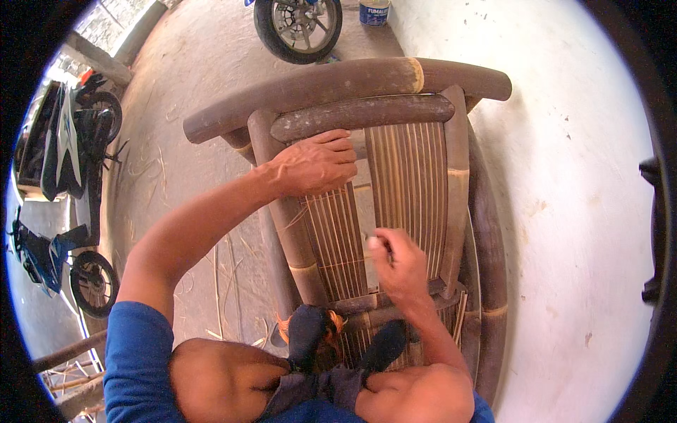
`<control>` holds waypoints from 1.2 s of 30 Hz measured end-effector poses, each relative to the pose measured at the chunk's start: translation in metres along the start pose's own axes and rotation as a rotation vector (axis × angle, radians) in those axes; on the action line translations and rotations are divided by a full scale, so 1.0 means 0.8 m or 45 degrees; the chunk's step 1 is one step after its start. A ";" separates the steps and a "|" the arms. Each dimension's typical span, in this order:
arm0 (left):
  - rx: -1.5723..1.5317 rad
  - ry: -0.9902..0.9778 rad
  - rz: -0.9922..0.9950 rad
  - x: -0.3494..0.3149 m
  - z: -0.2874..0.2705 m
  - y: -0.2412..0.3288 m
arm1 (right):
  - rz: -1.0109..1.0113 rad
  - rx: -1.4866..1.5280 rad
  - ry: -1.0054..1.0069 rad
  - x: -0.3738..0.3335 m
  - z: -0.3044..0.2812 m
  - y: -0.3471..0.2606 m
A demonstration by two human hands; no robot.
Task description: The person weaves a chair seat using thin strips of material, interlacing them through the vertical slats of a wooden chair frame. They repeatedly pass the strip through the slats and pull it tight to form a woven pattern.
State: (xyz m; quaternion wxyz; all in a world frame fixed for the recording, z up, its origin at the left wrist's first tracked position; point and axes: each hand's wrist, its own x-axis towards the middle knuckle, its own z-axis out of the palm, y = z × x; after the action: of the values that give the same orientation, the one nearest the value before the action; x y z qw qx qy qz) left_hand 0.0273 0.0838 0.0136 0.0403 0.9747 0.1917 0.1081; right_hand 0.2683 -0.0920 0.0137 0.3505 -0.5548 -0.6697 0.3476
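Observation:
A dark brown bamboo chair (338, 86) stands before me, with narrow slats fitted in its framed panel. My left hand (317, 163) is closed over the upper ends of the left slats (335, 236), just under the thick top rail (363, 116); its fingers hide whatever they grip. Lower down, my right hand (402, 266) is curled, thumb against fingers, slightly blurred, in front of the open gap beside the right slats (409, 183). A thin tan strand (338, 265) crosses the left slats toward it. Whether the right hand holds that strand cannot be made out.
A white wall (564, 211) rises close on the right. Loose strips (229, 282) litter the floor at left. Motorbikes (74, 176) stand at far left, a motorbike wheel (300, 28) and a bucket (374, 13) beyond the chair. My feet (308, 338) are at its lower end.

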 end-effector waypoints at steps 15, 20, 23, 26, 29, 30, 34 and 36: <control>-0.180 0.118 0.032 0.002 0.004 -0.015 | -0.675 -0.790 -0.261 0.084 0.102 0.023; -0.165 0.135 0.059 0.008 0.000 -0.010 | -0.588 -0.623 -0.202 0.087 0.106 0.028; -0.119 0.068 0.082 0.009 -0.009 -0.004 | -0.307 -0.151 -0.001 0.080 0.085 0.020; -0.038 -0.035 0.058 0.012 -0.012 0.007 | 0.077 0.549 0.067 0.085 0.045 0.019; 0.014 -0.135 -0.013 0.019 -0.007 0.018 | 0.236 1.111 0.231 0.089 0.011 0.022; 0.027 -0.167 -0.043 0.023 -0.005 0.020 | 0.308 1.257 0.309 0.088 0.003 0.024; 0.136 -0.275 -0.236 0.039 -0.002 0.024 | 0.658 1.481 0.455 0.067 0.008 0.023; 0.085 -0.245 -0.327 0.047 -0.002 0.025 | 0.830 1.445 0.226 0.042 0.032 0.018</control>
State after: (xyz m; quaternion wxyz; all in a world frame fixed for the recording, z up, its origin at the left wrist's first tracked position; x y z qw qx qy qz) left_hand 0.0685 0.0799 0.0251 0.0397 0.9488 0.3135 0.0016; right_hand 0.2492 -0.0584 -0.0088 0.5191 -0.4850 -0.1488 0.6878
